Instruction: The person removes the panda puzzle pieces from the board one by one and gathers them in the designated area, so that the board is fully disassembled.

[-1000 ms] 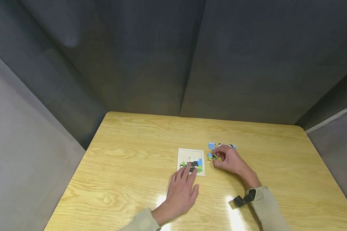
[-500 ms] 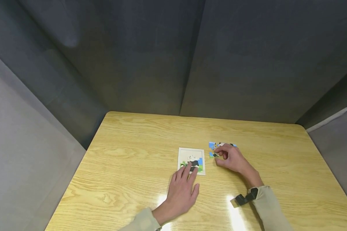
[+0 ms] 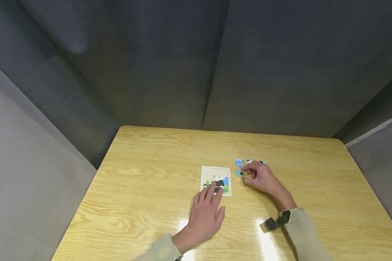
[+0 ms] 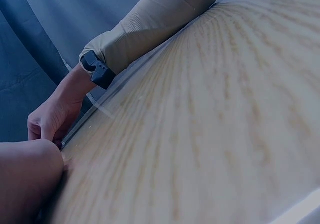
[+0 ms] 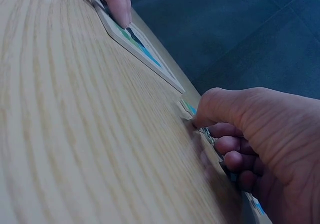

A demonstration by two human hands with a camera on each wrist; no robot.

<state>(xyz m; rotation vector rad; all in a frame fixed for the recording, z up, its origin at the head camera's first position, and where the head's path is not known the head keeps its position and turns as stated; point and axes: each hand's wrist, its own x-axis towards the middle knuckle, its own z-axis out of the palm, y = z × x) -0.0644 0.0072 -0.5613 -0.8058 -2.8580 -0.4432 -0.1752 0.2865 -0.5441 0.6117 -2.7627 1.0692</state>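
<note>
My left hand [image 3: 205,215] rests with fairly straight fingers on the lower part of a white-framed puzzle board [image 3: 201,174]. Part of a panda picture, black, white, green and blue, shows in the board past the fingertips. To its right, my right hand [image 3: 262,179] pinches a small blue-and-green puzzle piece [image 3: 238,173] between thumb and index finger, low at the table. A blue puzzle piece [image 3: 239,162] lies just behind it. More panda pieces [image 3: 250,161] lie beside that one, partly hidden by the right hand. In the right wrist view, the thumb [image 5: 212,106] meets the piece's edge.
The wooden table [image 3: 143,174] has rounded far corners. Dark grey fabric panels [image 3: 163,72] rise behind it, with lighter grey ones at both sides. A black wrist device [image 3: 276,222] hangs off the right sleeve, close above the tabletop.
My right thumb and index finger shift slightly around the small piece, which stays in nearly the same spot. The left hand keeps still on the board.
</note>
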